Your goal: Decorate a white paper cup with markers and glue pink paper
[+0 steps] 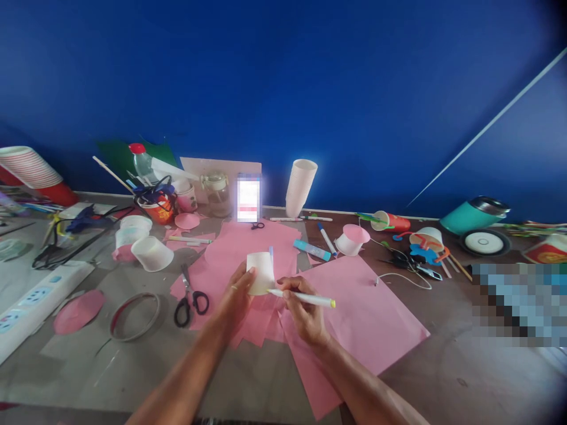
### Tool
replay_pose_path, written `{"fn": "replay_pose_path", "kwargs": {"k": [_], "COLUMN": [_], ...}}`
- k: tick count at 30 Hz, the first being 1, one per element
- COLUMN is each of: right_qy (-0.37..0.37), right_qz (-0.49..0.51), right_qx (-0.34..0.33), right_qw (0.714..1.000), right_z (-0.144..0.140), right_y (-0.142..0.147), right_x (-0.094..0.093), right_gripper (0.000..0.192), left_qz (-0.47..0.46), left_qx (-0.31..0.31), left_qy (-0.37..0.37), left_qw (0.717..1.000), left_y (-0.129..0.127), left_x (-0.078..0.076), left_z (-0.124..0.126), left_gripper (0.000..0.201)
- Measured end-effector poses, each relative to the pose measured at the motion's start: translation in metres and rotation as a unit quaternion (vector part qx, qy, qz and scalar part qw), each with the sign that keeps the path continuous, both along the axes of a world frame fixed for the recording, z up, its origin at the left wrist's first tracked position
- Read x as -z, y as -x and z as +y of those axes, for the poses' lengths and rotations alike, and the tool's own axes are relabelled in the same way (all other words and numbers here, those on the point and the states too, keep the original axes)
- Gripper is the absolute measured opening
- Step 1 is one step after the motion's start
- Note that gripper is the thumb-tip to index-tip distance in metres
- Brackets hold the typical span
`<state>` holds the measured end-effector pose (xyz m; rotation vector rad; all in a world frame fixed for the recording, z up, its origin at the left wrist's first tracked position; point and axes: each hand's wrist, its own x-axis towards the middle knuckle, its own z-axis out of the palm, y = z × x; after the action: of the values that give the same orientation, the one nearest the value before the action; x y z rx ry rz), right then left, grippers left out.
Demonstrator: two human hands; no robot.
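My left hand (pixel 240 288) is closed around the left side of a white paper cup (pixel 260 274), held over pink paper. In my right hand (pixel 305 307) is a white marker (pixel 314 298) with a yellow end, gripped like a pen. Its tip points left and meets or nearly meets the cup's lower right edge; I cannot tell which. Under both hands lie sheets of pink paper (pixel 354 319), some with cut edges. Black-handled scissors (pixel 190 301) rest to the left of my left hand. A blue glue stick (pixel 311 249) lies beyond my right hand.
A tape roll (pixel 134 317), white paper cup (pixel 152 254) and power strip (pixel 39 307) are on the left. Stacked cups (pixel 301 188) and a lit phone (pixel 248 198) stand by the blue wall. Rightward are a pink-topped cup (pixel 352 240), cable (pixel 405 275) and teal flask (pixel 473 215).
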<state>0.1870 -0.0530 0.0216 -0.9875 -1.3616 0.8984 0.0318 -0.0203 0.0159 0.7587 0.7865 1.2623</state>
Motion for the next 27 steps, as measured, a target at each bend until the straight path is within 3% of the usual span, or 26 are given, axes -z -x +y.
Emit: {"fn": "replay_pose_path", "kwargs": {"k": [27], "right_qy": [-0.001], "right_qz": [-0.011], "right_qx": [-0.021], "right_qw": [1.0], "right_z": [0.0006], "right_y": [-0.0002], "right_x": [-0.0015], "right_gripper": [0.015], "left_qz": [0.022], "left_qx": [-0.02], "left_qy": [0.028], "left_qw": [0.999], "left_y": [0.0022], "left_x": [0.0043], "left_z": [0.0011], "left_gripper": [0.021]}}
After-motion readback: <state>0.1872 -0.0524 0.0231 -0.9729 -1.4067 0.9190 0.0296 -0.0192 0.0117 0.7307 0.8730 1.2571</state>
